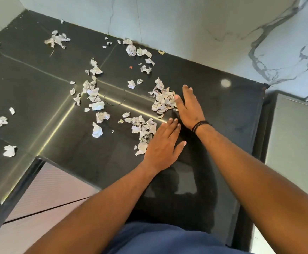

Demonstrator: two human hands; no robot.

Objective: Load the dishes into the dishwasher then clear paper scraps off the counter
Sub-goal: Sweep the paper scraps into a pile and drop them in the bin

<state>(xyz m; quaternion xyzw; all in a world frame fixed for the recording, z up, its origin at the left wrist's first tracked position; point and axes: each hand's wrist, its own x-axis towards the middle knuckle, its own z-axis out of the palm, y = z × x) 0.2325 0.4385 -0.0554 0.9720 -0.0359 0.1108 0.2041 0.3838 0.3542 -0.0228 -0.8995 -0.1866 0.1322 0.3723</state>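
Observation:
Crumpled white paper scraps lie scattered over a black L-shaped counter. My right hand lies flat on the counter, fingers together, its edge against a heap of scraps. My left hand is also flat and open, its fingers touching a second heap of scraps just left of it. Neither hand holds anything. More loose scraps sit around the counter's inner corner and along its left arm. No dishes or dishwasher are in view.
A white marble-patterned wall backs the counter. Pinkish cabinet fronts lie below the inner edge. A grey surface stands to the right, past the counter's end. My blue clothing shows at the bottom.

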